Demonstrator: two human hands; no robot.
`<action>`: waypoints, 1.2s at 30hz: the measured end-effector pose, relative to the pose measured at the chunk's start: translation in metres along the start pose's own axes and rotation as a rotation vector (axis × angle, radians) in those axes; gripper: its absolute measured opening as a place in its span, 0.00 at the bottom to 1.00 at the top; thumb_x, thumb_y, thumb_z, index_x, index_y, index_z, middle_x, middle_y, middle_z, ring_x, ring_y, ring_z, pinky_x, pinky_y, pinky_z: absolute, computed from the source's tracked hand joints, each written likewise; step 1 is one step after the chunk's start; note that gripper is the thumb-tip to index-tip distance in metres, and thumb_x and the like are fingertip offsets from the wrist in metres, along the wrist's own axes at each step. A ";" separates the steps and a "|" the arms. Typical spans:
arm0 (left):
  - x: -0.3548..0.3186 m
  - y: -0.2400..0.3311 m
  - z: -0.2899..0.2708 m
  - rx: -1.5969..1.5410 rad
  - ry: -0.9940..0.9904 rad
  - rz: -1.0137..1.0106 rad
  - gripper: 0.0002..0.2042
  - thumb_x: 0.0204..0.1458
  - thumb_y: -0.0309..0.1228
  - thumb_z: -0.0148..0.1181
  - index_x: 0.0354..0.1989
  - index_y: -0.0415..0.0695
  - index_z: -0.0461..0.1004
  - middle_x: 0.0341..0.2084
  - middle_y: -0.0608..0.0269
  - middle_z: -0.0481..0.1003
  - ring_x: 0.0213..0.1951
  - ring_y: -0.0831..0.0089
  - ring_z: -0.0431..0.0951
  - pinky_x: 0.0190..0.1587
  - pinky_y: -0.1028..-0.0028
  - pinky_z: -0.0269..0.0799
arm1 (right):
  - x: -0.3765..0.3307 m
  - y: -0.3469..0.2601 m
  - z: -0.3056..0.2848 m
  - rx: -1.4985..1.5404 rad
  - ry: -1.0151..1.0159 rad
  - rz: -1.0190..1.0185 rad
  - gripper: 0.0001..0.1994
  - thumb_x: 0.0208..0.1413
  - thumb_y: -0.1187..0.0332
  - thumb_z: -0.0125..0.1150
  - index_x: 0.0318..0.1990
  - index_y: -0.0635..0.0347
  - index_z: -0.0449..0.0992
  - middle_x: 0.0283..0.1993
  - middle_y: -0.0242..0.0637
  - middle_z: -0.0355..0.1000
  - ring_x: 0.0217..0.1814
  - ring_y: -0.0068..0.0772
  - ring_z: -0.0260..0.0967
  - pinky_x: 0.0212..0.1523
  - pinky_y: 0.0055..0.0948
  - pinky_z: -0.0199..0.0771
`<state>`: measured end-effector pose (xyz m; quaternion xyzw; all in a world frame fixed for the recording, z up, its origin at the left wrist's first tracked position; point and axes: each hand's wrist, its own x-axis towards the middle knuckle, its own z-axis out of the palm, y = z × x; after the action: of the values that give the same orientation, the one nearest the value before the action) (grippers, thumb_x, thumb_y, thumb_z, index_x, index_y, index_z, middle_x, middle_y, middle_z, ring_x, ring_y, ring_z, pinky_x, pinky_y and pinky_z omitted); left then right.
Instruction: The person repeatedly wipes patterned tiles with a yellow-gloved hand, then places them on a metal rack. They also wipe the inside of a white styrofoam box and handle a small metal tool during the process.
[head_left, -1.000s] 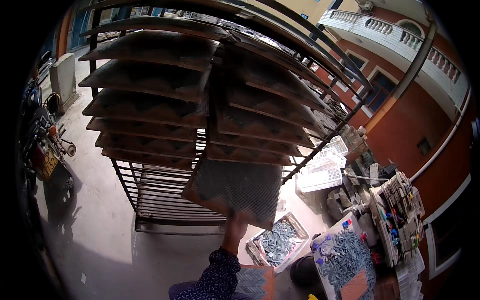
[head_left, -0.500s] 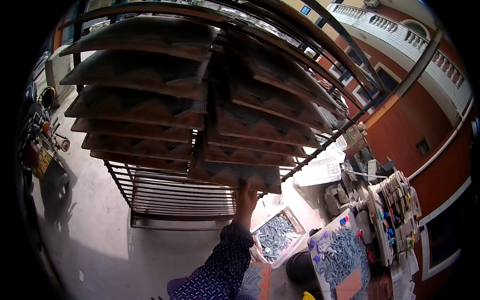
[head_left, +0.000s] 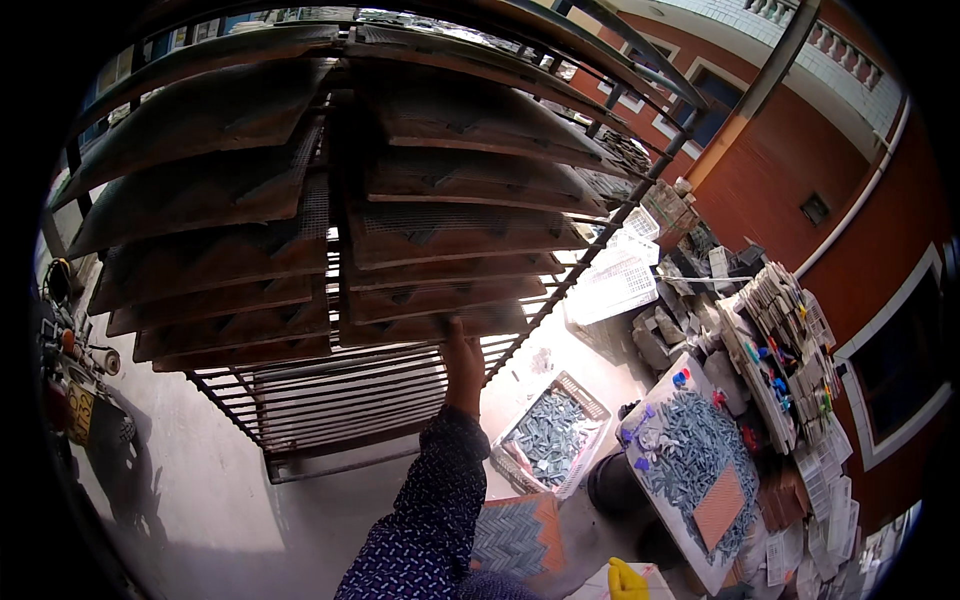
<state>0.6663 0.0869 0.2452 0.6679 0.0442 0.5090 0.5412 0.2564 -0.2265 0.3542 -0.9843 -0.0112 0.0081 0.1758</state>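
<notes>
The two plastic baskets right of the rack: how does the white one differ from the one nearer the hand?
The white basket looks empty; the nearer basket holds grey tile pieces. The white basket lies farther back, against the rack; the nearer basket sits just right of the right hand, which touches the lowest loaded tray. Both are rectangular with lattice walls.

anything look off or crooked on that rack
Nothing is clearly out of place. The brown boards lie stacked on the metal rack, their curve being lens bend; the right hand touches the lowest board's edge.
</notes>
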 end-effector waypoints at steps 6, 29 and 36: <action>0.011 -0.014 0.019 0.004 0.050 0.051 0.26 0.53 0.34 0.55 0.59 0.46 0.52 0.50 0.55 0.61 0.43 0.68 0.67 0.44 0.72 0.65 | -0.027 -0.027 -0.003 0.197 -0.193 0.412 0.20 0.59 0.66 0.45 0.58 0.62 0.59 0.59 0.46 0.58 0.62 0.39 0.55 0.60 0.30 0.54; -0.458 0.251 -0.297 0.051 -1.573 -1.663 0.10 0.51 0.37 0.57 0.26 0.45 0.68 0.15 0.72 0.64 0.16 0.84 0.60 0.18 0.82 0.55 | -0.456 0.152 0.098 0.409 0.376 0.874 0.13 0.55 0.67 0.51 0.43 0.68 0.73 0.44 0.48 0.72 0.47 0.44 0.69 0.49 0.30 0.66; -0.531 0.338 -0.274 0.194 -2.164 -0.602 0.15 0.51 0.39 0.54 0.31 0.36 0.70 0.20 0.58 0.73 0.24 0.70 0.73 0.30 0.72 0.68 | -0.477 0.196 0.087 0.497 0.411 0.881 0.14 0.55 0.67 0.51 0.43 0.69 0.72 0.44 0.48 0.72 0.47 0.44 0.69 0.49 0.30 0.66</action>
<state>0.0468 -0.1901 0.1410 0.7593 -0.2494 -0.4947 0.3415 -0.2181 -0.3919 0.2105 -0.8061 0.4390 -0.1093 0.3815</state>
